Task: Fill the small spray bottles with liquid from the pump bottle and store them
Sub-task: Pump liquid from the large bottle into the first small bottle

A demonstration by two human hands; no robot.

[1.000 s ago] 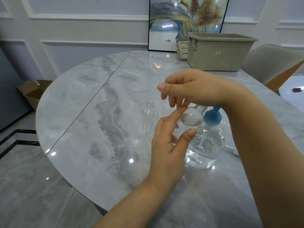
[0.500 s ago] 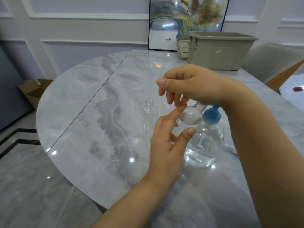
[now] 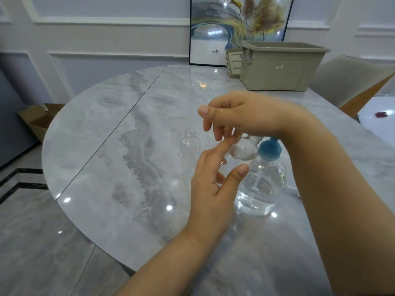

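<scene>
Above the pump bottle [image 3: 259,184], which stood on the marble worktop [image 3: 128,150] with clear liquid in its lower part and a blue pump head, the right hand [image 3: 245,113] held a small clear spray bottle [image 3: 243,150] tilted on its side, its neck toward the blue head and its base toward the left hand [image 3: 210,189]. That small bottle hung just up and to the left of the pump bottle's head, close enough that I could not tell whether they touched. The right hand's fingers curled down around it from above, closed on it. Left of the pump bottle, the left hand was loosely spread, holding nothing; its forefinger reached up to touch the held bottle's base, and its thumb pointed toward the pump bottle. Beyond the left hand, further left of the pump bottle, an open-necked empty spray bottle [image 3: 190,150] stood upright on the worktop. Far behind the pump bottle, at the worktop's back edge, sat a beige storage bin [image 3: 280,67], with a framed picture [image 3: 235,24] leaning on the wall behind it.
</scene>
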